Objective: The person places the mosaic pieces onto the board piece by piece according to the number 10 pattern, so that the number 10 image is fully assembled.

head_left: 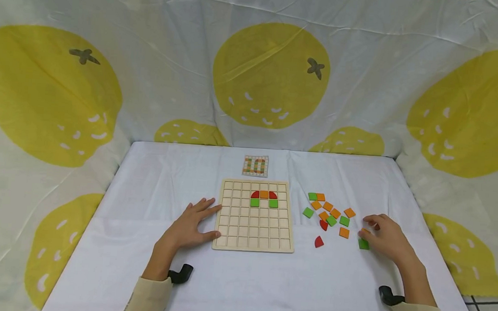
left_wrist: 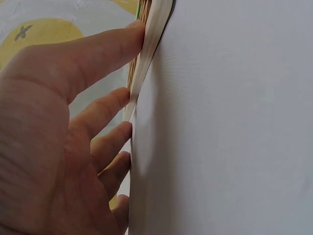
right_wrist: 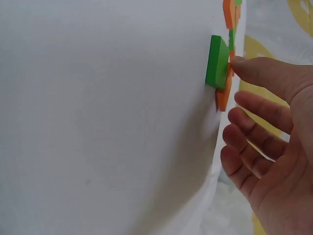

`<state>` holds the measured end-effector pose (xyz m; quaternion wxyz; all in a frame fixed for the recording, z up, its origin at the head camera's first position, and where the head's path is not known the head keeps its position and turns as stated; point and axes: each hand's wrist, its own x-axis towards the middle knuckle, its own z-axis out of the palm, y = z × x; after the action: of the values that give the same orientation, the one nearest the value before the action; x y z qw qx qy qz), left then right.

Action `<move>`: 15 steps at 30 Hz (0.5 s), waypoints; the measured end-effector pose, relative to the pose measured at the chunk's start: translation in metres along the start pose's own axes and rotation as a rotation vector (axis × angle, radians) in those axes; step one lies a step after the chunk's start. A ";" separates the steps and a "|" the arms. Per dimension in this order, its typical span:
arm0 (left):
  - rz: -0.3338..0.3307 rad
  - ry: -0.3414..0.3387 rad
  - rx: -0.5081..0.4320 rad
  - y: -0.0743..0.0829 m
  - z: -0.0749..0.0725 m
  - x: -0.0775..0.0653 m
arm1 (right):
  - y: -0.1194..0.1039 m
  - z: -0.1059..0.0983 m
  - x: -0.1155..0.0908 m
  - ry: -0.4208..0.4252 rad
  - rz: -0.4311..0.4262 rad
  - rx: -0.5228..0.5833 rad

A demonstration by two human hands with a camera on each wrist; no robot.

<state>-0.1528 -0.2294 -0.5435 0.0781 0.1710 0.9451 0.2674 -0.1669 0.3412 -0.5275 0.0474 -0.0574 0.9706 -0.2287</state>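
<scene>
In the head view a square wooden grid board (head_left: pixel 237 229) lies on the white cloth, with red quarter-circle pieces, an orange square (head_left: pixel 264 194) and two green squares in its upper cells. Thumb and fingers spread, my left hand (head_left: pixel 189 226) touches the board's left edge; the left wrist view shows the thumb (left_wrist: pixel 105 56) against its wooden side. My right hand (head_left: pixel 384 238) is over a green square tile (head_left: pixel 363 244) and an orange tile (head_left: pixel 363 231). From the right wrist camera, the thumb tip is right at the green tile (right_wrist: pixel 216 62), while the other fingers are loosely bent and apart from it.
Several loose orange and green tiles (head_left: pixel 335 213) are scattered between the board and my right hand, along with red quarter-circle pieces (head_left: pixel 319 242). A small pattern card (head_left: pixel 255 166) lies behind the board. Lemon-print cloth (head_left: pixel 272 75) hangs around the table.
</scene>
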 end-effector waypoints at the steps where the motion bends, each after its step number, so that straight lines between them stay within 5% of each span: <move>1: -0.001 0.000 -0.001 0.000 0.000 0.000 | 0.003 0.000 -0.002 -0.002 -0.005 -0.002; 15: -0.004 0.006 -0.003 0.001 0.000 -0.001 | 0.012 -0.004 -0.018 -0.006 -0.070 0.023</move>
<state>-0.1515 -0.2293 -0.5432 0.0761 0.1683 0.9453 0.2689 -0.1504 0.3556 -0.5285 0.0430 -0.0917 0.9652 -0.2412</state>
